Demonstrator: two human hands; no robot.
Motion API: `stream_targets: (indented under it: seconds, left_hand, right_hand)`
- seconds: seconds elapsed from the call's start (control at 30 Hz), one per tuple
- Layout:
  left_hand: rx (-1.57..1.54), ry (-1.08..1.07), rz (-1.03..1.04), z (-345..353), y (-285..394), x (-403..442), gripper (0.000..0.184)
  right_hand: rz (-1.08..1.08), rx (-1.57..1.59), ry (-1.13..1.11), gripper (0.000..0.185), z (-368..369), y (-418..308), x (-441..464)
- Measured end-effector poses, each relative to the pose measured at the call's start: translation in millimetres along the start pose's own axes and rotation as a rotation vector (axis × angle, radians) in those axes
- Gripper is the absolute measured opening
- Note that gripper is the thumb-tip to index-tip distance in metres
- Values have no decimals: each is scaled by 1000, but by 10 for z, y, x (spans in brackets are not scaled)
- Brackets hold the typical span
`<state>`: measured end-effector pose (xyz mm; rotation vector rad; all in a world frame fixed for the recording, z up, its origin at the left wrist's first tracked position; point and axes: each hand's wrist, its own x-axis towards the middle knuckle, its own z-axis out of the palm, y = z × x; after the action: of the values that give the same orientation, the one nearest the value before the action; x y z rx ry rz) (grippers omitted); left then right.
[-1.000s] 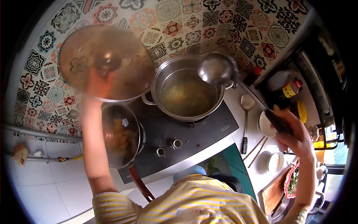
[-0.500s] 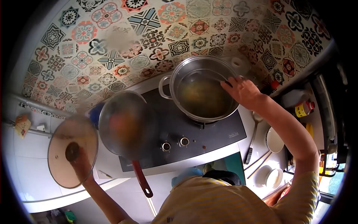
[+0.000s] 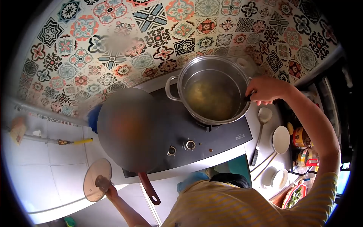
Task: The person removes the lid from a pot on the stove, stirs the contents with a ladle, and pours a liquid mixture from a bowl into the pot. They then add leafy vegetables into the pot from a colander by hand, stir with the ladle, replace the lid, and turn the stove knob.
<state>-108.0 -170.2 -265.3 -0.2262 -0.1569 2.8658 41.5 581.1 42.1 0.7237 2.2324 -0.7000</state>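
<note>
My left hand [image 3: 111, 192] grips the knob of a glass lid [image 3: 96, 179], held tilted at the lower left, off the stove. At the pot's right rim, my right hand [image 3: 266, 90] is closed on a dark handle that shows only in part. The steel pot [image 3: 181, 90] sits on the right of the black stove [image 3: 181, 132] and holds cloudy yellowish liquid. To its left is a pan [image 3: 128, 128] with a red-brown handle [image 3: 149, 188]; its contents are orange and blurred by steam.
Right of the stove lie a spatula [image 3: 259, 132], a pair of chopsticks [image 3: 264, 165], a white bowl [image 3: 281, 139] and a smaller bowl [image 3: 279, 179]. Jars [image 3: 301, 137] and a red-rimmed dish of greens [image 3: 295, 196] are further right. A patterned tile wall [image 3: 162, 34] rises behind.
My left hand has carried the lid from above the pan down to the lower left. The ladle has gone from above the pot, and my right hand has moved to the pot's right rim.
</note>
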Motion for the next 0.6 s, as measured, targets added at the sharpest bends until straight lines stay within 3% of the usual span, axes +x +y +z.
stream_targets:
  seconds: [0.07,0.1,0.13,0.2,0.33,0.37,0.47,0.53,0.6]
  left_hand:
    - [143,-32,46,-274,68,77,41]
    - [95,89,121,-308,26,96,42]
    - [36,-27,1,-360,-32,157,45]
    - [-7,133,65,-373,-128,244,44]
    - [-44,25,0,-544,-128,529,38]
    - [-22,-7,1,-660,-34,620,36]
    - [-33,23,-50,-682,-19,772,34]
    - [-10,-18,-96,-780,120,916,36]
    - [21,78,7,-832,253,1043,41]
  right_hand:
    - [10,205,-66,28,20,12,28]
    - [17,304,-102,26,59,14,81]
    - [25,405,-137,25,103,20,134]
    - [8,579,-146,25,199,15,232]
    - [-47,751,-46,37,448,0,426]
    - [-84,695,0,38,511,43,501]
    - [-235,16,506,39,700,88,536]
    - [-76,-290,499,35,655,-61,326]
    - [-12,-455,506,34,633,-82,260]
